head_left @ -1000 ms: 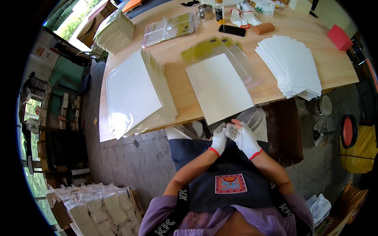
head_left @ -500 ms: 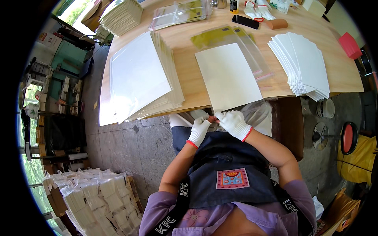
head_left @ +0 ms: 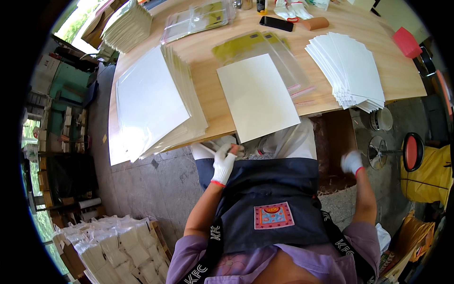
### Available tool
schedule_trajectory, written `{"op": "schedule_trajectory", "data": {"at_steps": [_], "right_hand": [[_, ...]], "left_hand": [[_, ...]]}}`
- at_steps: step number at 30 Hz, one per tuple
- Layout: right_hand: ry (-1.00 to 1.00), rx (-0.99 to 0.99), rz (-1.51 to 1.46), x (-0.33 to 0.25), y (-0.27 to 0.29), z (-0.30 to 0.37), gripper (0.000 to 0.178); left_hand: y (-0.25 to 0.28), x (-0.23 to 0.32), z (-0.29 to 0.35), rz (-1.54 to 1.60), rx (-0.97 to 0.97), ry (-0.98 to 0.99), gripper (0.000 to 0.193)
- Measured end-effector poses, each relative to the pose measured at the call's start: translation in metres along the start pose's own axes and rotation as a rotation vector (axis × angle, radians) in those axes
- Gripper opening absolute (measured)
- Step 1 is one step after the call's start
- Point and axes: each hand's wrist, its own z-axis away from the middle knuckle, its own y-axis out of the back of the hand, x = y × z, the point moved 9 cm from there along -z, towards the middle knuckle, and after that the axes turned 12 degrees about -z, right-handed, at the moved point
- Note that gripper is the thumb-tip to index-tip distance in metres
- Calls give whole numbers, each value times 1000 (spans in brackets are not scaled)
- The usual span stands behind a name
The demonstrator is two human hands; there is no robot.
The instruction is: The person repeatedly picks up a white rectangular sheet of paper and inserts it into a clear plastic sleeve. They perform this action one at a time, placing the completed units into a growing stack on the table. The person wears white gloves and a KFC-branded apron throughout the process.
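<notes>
My left hand (head_left: 224, 162), in a white knitted glove with a red cuff and bare fingertips, is below the table's front edge, near the lower corner of a white card sheet (head_left: 258, 98). Its fingers are curled together; whatever they hold is hidden. Clear plastic (head_left: 287, 140) lies across my lap beside it. My right hand (head_left: 351, 162), gloved the same way, is out to the right beside an open cardboard box (head_left: 337, 151), blurred by motion. The card sheet overhangs the table edge and partly covers clear bags with yellow-green ends (head_left: 246, 45).
A stack of sheets in clear sleeves (head_left: 151, 94) covers the left of the table (head_left: 201, 71). Fanned white cards (head_left: 350, 71) are at the right. Behind lie a phone (head_left: 276, 23), spare gloves (head_left: 292, 9) and bagged packs (head_left: 196, 21). A stool (head_left: 413, 151) stands at right.
My right hand has left my left hand and swung out to the right, beside the box. The left hand stays near the card's lower corner. The whole view has shifted slightly.
</notes>
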Motion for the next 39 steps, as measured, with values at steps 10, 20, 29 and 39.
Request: {"op": "schedule_trajectory", "data": {"at_steps": [10,20,29,39], "right_hand": [[1182,444,-438,-266,163,192,34],[744,183,-1038,-297,116,143,26],[585,-693,-1651,-333,46,155,12],[1096,-785,-1437,-524,193,305,18]], "left_hand": [[-14,85,10,-833,352,-779,29],[-10,-19,-5,844,321,136,20],[51,124,25,-38,196,-87,36],[259,181,84,-596,825,-249,42]]}}
